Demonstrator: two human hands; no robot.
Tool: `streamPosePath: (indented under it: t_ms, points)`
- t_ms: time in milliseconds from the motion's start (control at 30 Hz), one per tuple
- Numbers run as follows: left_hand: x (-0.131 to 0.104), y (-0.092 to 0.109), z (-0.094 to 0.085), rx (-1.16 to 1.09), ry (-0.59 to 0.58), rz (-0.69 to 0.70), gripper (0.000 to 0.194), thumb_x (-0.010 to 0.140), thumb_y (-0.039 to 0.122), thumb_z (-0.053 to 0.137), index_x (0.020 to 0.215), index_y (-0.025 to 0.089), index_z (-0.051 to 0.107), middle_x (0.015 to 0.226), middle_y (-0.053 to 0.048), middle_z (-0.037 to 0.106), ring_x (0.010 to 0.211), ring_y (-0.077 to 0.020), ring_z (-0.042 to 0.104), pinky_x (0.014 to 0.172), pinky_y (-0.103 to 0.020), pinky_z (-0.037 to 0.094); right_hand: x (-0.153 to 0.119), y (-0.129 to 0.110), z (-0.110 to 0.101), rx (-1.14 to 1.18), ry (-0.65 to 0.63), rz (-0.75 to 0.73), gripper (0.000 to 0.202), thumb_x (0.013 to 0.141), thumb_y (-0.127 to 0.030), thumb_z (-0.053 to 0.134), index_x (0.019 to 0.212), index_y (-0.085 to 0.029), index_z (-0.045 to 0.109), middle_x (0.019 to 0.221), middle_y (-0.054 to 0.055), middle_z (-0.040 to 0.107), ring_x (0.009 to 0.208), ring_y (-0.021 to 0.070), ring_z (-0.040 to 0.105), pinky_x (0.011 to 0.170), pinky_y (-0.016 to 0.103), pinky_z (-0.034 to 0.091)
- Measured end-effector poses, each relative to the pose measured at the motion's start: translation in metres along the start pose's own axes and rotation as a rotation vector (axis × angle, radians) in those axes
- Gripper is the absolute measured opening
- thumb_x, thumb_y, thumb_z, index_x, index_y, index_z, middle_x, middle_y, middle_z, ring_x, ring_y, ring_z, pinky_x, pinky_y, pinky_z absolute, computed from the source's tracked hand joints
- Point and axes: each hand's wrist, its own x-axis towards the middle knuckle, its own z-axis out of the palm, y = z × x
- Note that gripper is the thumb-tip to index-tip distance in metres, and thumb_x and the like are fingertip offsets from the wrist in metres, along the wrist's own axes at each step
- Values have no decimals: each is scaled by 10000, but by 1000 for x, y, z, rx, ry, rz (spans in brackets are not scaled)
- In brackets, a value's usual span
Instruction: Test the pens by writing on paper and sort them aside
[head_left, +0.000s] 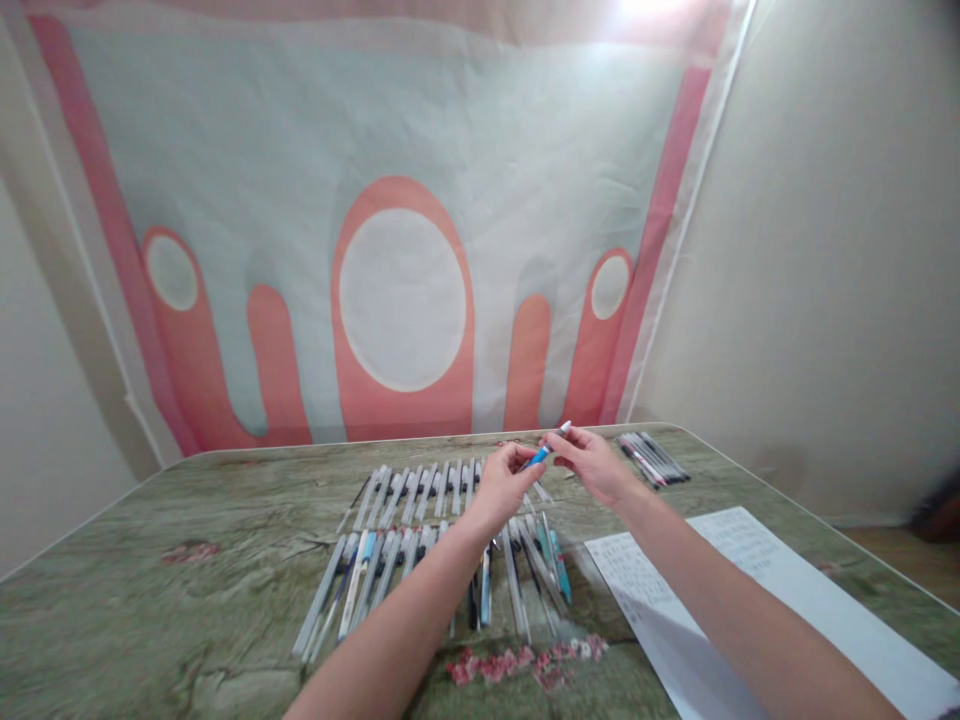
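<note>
A blue pen with a white end is held up over the far part of the table, slanting up to the right. My left hand pinches its lower blue part. The fingers of my right hand close round it near the white upper end. Below my hands lie two rows of pens side by side: a back row of clear pen parts with dark bits, and a front row of mixed clear, white and blue pens. My left forearm covers part of the front row. A teal pen lies at that row's right end.
Several dark and clear pens lie bundled at the back right. A sheet of handwritten paper is on the right, partly under my right forearm. The wood-patterned tabletop ends at a patterned cloth hanging behind.
</note>
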Motion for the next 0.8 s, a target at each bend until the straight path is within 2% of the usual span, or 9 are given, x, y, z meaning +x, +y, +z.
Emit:
streamPosePath:
  t_ms: [67,100,233,267,467,600,667,800]
  points:
    - [-1,0,1,43,2,23,238,642,297,639,784,125,557,768,-29,602,694,-111,545,665,-231,410,0,1,0,-72,61,27,278,659,-425,630,733,-160,590,739,22,595,699,124,521,590,225,410]
    - [-1,0,1,57,3,21,237,650,302,632,790,125,559,775,-31,605,702,-113,547,668,-231,411,0,0,-1,-81,49,37,292,662,-440,622,735,-159,590,746,27,596,710,131,524,590,228,413]
    - [-1,1,0,39,12,-12,239,680,310,605,820,123,555,769,-32,605,683,-107,543,646,-223,414,-2,-9,-3,39,-153,12,343,700,-436,583,943,-194,592,945,46,592,862,159,529,701,268,433]
    - [-1,2,-1,28,12,-16,237,678,306,607,818,122,554,762,-30,604,676,-106,542,643,-223,414,-2,-10,-4,53,-169,-7,353,698,-422,591,973,-201,587,969,44,588,875,158,527,725,275,429]
    - [-2,4,-1,80,14,16,215,645,280,636,780,125,570,786,-35,610,716,-122,554,670,-233,423,1,-5,-7,-164,-5,-14,299,666,-438,614,749,-151,620,752,35,608,716,135,523,628,250,419]
    - [-1,2,-1,63,30,-2,223,652,279,628,800,122,570,778,-40,617,701,-124,560,655,-235,426,-1,-8,-6,-53,-133,-14,354,698,-434,585,947,-183,606,896,46,610,841,157,530,689,265,429]
    - [0,2,-2,67,35,-1,221,648,273,630,795,119,570,763,-41,619,681,-123,560,645,-236,427,-1,-9,-6,-29,-154,-31,384,687,-414,604,1000,-191,595,928,43,609,847,152,530,714,267,422]
    - [-2,5,-4,157,60,59,197,654,266,620,790,127,589,791,-43,624,707,-132,562,667,-245,428,1,-6,-6,-150,-28,-48,319,648,-425,632,813,-152,649,793,34,629,681,119,521,616,241,401]
